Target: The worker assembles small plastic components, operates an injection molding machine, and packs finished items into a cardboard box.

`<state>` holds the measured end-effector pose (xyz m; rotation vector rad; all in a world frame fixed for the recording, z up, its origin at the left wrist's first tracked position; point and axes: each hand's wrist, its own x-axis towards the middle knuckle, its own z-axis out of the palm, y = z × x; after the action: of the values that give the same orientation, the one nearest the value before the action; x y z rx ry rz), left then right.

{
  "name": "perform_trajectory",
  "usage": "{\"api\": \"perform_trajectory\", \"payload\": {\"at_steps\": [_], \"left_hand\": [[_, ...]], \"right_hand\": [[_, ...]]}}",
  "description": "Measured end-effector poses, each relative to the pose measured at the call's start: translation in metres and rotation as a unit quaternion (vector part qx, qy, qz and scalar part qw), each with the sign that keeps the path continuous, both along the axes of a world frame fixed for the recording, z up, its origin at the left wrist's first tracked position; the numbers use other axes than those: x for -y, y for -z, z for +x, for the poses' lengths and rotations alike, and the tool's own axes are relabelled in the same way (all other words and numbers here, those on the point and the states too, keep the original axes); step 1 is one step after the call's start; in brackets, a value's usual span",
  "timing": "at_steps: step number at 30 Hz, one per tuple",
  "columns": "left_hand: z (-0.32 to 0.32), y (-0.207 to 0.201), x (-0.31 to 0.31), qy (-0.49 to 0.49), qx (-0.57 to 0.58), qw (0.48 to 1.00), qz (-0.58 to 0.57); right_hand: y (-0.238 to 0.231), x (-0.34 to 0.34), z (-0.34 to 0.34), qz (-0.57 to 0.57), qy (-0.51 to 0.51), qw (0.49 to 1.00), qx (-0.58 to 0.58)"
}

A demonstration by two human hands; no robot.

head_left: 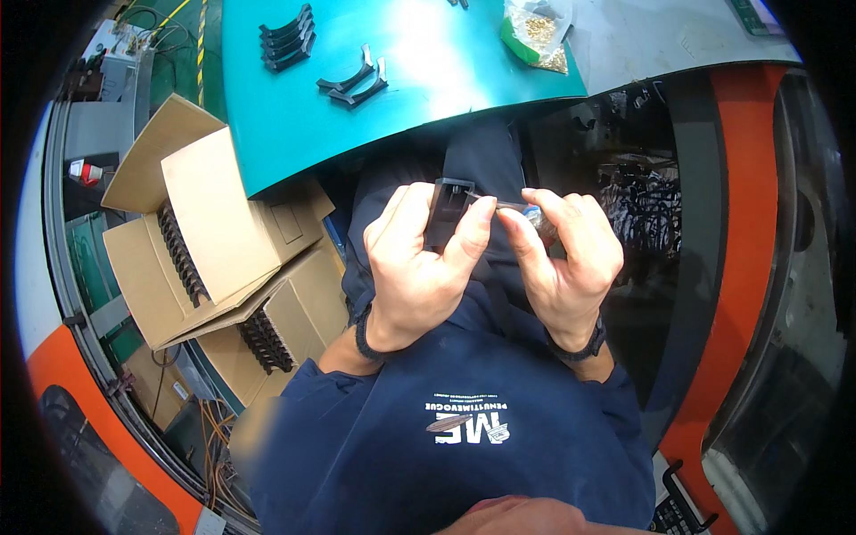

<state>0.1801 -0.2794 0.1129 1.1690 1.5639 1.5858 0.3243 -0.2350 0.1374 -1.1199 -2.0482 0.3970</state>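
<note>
Over my lap, my left hand (415, 267) is closed on a black plastic part (452, 190) with a squared, hollow end. Its thumb lies along the right side of that part. Close beside it, my right hand (575, 263) pinches a thin, slender tool (512, 205) between thumb and fingers. The tool's tip reaches toward my left thumb and the black part; whether it touches the part I cannot tell. A bluish bit shows near my right fingers, and the tool's rear end is mostly hidden in the palm.
On the green tabletop (392, 125) ahead lie a row of curved black parts (289, 37), two more curved pieces (355, 89) and a bag of small brass-coloured pieces (539, 31). Open cardboard boxes (223, 205) with black parts stand at left. An orange machine frame (744, 178) rises at right.
</note>
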Motion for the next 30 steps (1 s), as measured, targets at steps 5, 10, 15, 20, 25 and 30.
{"api": "perform_trajectory", "payload": {"at_steps": [5, 10, 15, 20, 25, 30], "left_hand": [[0.0, 0.002, -0.001, -0.001, 0.003, 1.0, 0.001], [-0.002, -0.001, -0.001, 0.01, 0.012, 1.0, -0.012], [-0.005, 0.001, -0.003, 0.017, 0.105, 0.994, -0.036], [-0.008, 0.007, -0.019, 0.038, 0.122, 0.99, -0.051], [-0.018, 0.005, -0.034, 0.062, 0.107, 0.992, -0.03], [-0.016, 0.0, -0.036, 0.084, 0.118, 0.989, -0.009]], "right_hand": [[0.001, 0.001, -0.001, -0.012, 0.008, 1.0, -0.005], [0.004, 0.0, -0.001, -0.013, 0.009, 1.0, -0.026], [0.008, -0.001, 0.005, -0.04, 0.048, 0.996, -0.057], [0.019, 0.003, 0.016, -0.092, 0.083, 0.99, -0.063], [0.035, 0.01, 0.03, -0.111, 0.127, 0.982, -0.08], [0.04, 0.011, 0.041, -0.122, 0.139, 0.979, -0.091]]}}
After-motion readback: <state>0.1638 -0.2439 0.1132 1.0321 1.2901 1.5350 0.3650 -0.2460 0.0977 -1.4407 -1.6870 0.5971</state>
